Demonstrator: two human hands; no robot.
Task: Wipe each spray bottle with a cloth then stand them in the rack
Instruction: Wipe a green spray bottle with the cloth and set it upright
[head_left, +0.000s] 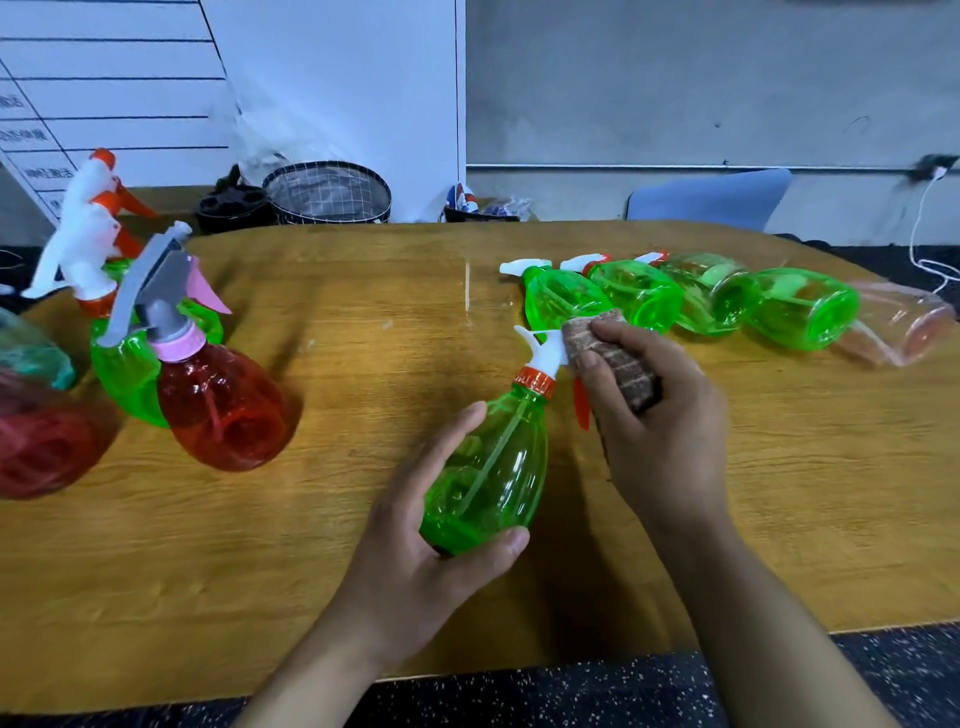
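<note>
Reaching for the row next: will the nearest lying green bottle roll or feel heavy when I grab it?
Probably light: the nearest lying green bottle looks see-through and empty. Its rounded body, lying on its side on the table, may roll when nudged, though its neighbour appears to touch it. The smooth plastic may be slippery.

place: office or workroom | cues — wooden table (322, 545), ruled whiteboard (104, 93), blue chair (711, 200)

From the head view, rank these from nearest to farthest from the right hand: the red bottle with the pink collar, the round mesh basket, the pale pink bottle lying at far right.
From the right hand:
1. Pale pink bottle, lying at the table's right end.
2. Round mesh basket, behind the table's far edge.
3. Red bottle with the pink collar, standing at left.
</note>
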